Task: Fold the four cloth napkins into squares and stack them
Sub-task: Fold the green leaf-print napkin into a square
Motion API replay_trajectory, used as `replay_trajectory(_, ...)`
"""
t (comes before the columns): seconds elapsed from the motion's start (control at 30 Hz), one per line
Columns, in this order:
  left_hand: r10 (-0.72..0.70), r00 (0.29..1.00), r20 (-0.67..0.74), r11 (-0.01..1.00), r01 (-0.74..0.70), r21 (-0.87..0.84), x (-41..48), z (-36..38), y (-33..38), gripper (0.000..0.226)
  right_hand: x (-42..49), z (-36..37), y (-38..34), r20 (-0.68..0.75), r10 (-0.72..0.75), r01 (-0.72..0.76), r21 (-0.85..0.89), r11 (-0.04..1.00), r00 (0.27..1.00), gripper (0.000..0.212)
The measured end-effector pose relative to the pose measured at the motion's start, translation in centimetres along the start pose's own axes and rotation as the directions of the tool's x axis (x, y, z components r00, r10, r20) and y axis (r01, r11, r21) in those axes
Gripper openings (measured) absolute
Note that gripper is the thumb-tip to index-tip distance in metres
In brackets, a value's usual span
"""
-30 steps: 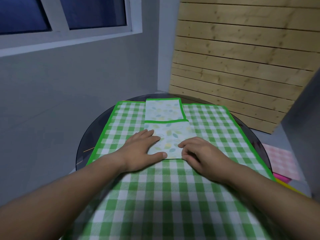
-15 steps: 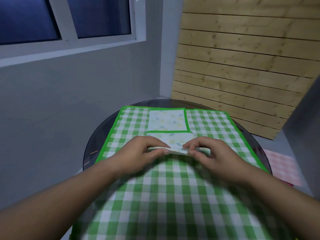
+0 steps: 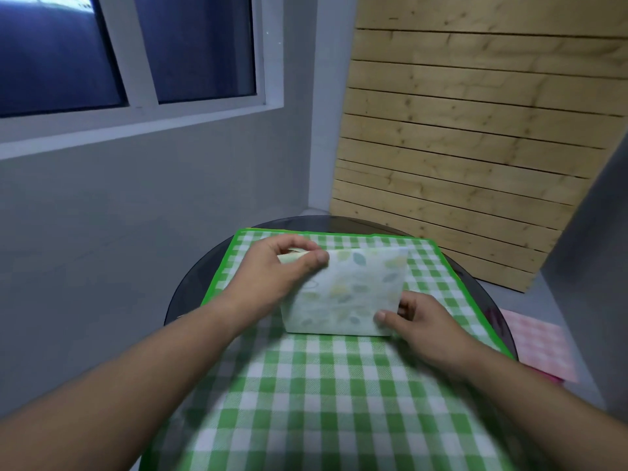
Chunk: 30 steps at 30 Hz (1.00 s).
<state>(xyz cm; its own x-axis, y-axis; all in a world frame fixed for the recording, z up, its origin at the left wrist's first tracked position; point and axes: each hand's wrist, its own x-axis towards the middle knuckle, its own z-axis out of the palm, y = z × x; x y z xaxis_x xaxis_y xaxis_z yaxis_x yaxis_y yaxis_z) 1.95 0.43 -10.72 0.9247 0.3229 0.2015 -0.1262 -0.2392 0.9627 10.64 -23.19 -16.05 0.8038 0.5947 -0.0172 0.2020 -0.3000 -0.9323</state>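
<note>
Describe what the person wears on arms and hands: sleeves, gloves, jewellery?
The left forearm and right forearm are bare to the frame edge; no sleeve shows. The left hand and right hand carry no glove, ring, watch or bracelet.

Window (image 3: 136, 45), wooden slat panel (image 3: 475, 130), glass table (image 3: 189, 291).

This looks like a plain room in a home. A white-framed window (image 3: 136, 62) with dark panes is set in a smooth grey plastered wall (image 3: 102, 215), and pale knotty wooden planking (image 3: 458, 147) covers the surface beside it. A small round dark glass bench (image 3: 323, 223) carries household linen: a green-and-white checked cloth with a green border (image 3: 323, 385) and a pale leaf-printed cloth napkin (image 3: 350, 294). A pink checked cloth (image 3: 540, 345) lies lower down, to the right.
</note>
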Motion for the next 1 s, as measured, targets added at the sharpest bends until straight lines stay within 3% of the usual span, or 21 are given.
replay_trajectory(0.1, -0.201, 0.980, 0.011, 0.974, 0.201, -0.108, 0.3, 0.3, -1.6, 0.047, 0.5, 0.3, 1.0, -0.036, 0.021, -0.022, -0.017, 1.000, 0.999, 0.024)
replay_trajectory(0.23, -0.375, 0.926, 0.038, 0.919, 0.366, 0.145, 0.6, 0.2, -4.6, 0.050, 1.5, 0.2, 1.6, -0.132, 0.023, -0.044, -0.156, 0.987, 0.991, 0.042)
replay_trajectory(0.37, -0.381, 0.924, -0.003, 0.867, 0.359, 0.346, 1.2, 0.5, -6.2, 0.031, 2.2, 0.1, 1.9, -0.191, 0.027, -0.084, -0.297, 0.951, 0.981, 0.061)
replay_trajectory(0.6, -0.391, 0.914, -0.110, 0.760, 0.388, 0.521, 1.6, 0.9, -6.2, 0.061, 2.6, 0.2, 2.1, -0.166, 0.041, -0.113, -0.454, 0.884, 0.985, 0.033)
replay_trajectory(0.83, -0.390, 0.919, -0.061, 0.732, 0.349, 0.585, 1.4, 0.8, -6.2, 0.072, 2.5, 0.4, 1.2, -0.079, 0.079, -0.110, -0.581, 0.807, 0.994, 0.043)
replay_trajectory(1.0, -0.333, 0.942, 0.034, 0.699, 0.223, 0.679, 1.1, 0.9, -6.9, 0.058, 2.5, 0.4, 1.0, -0.073, 0.088, -0.114, -0.594, 0.797, 0.993, 0.045)
